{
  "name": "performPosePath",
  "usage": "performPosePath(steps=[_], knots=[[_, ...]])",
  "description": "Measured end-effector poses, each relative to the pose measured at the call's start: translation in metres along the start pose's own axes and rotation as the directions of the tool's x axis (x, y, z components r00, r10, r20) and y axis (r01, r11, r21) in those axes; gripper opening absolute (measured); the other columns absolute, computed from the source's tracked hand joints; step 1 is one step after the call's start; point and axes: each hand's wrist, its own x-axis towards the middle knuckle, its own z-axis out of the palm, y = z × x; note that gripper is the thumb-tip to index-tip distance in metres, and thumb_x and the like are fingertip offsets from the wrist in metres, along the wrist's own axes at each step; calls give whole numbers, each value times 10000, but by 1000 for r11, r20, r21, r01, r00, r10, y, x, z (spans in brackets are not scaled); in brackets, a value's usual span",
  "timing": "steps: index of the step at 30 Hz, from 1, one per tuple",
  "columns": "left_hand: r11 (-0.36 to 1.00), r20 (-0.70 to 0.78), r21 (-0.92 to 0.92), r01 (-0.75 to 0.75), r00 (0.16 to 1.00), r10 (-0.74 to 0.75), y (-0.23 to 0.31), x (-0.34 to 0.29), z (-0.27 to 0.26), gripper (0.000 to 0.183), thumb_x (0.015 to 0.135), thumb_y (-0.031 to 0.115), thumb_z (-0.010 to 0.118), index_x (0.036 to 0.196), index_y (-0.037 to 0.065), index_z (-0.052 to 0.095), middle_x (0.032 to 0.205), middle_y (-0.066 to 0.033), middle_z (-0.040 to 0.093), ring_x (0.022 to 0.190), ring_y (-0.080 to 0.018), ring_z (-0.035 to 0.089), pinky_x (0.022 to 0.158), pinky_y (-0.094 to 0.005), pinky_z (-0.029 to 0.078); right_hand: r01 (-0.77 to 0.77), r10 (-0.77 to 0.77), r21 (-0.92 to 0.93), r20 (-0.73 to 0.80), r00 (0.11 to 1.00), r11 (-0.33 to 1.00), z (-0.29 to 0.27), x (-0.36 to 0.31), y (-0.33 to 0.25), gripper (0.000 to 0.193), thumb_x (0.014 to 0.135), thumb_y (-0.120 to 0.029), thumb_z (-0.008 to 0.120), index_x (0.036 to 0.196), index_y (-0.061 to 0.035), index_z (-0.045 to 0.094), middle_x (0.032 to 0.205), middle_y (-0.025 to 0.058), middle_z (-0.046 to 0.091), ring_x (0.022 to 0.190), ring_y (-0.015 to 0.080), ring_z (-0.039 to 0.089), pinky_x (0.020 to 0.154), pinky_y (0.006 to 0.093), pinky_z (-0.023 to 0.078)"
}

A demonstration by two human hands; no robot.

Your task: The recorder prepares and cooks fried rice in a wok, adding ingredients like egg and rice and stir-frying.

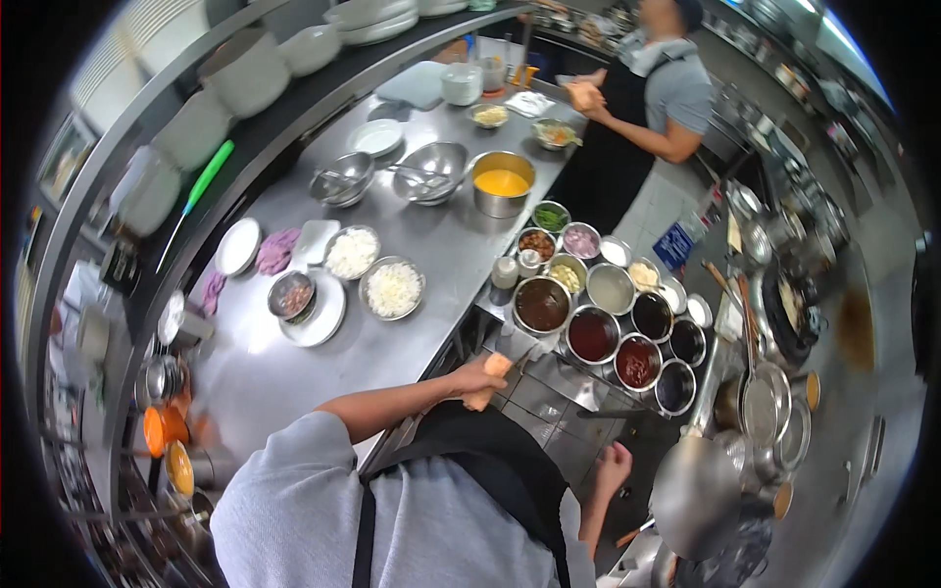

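My left hand (474, 376) is closed around a folded orange-pink cloth-like piece (498, 366), just in front of my black apron. Part of that piece sticks out below my fingers. Lower and to the right, my right hand (614, 466) hangs beside the apron with its fingers curled in, and nothing shows in it. A blurred grey round pan or lid (696, 498) lies to the right of that hand, apart from it. Ahead of my left hand stand metal pots of dark brown sauce (542, 305) and red sauce (593, 334).
On the steel counter (333, 377) at left are bowls of chopped white food (392, 288), a plate (319, 318), mixing bowls (428, 173) and a pot of yellow liquid (503, 183). A co-worker (657, 108) stands at the far end. Strainers (765, 407) and the stove line the right.
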Motion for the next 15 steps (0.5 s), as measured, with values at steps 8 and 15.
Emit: performPosePath(steps=[8,15], knots=[[600,318,798,-58,886,-337,-68,40,55,818,699,448,781,1320,22,463,1137,-232,645,1071,-355,625,926,-416,473,-502,183,-621,-505,844,602,-166,-17,82,585,804,-534,666,832,50,692,811,253,676,788,442,666,691,512,511],[386,397,891,-237,821,-411,-49,80,140,907,699,654,698,1293,10,464,1138,-273,631,1095,-414,601,907,-467,476,-233,384,337,-506,772,912,-171,-3,96,159,886,-164,624,901,-76,492,550,1,461,366,118,420,323,283,320]])
